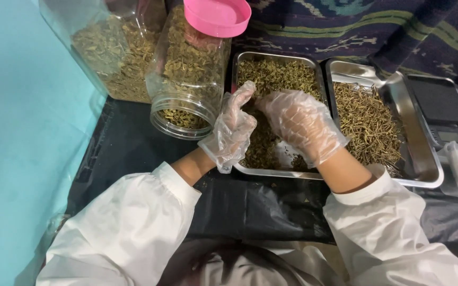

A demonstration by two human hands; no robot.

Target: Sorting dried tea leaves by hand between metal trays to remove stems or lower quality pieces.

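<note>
Here, at the far left, a clear plastic jar (115, 58) is standing packed with dried greenish herb, and beside it a second jar (186, 79) is lying tilted, mouth toward the person, a pink lid (217, 16) resting on top. That tilted jar is holding herb along most of its length, though space is showing near its mouth. The left hand (233, 130), in a thin clear glove, is hovering over the near-left edge of a steel tray (279, 172), fingers loosely curled and pinching at little or nothing. The right hand (302, 123), gloved too, is pressing down, bunched around loose dried herb (274, 77) in that tray. Much herb is lying unsorted there. Further right, a second tray (425, 159) is carrying thin dried stems (369, 124), and a grey scale (443, 114) is sitting on the dark desk (250, 204).
</note>
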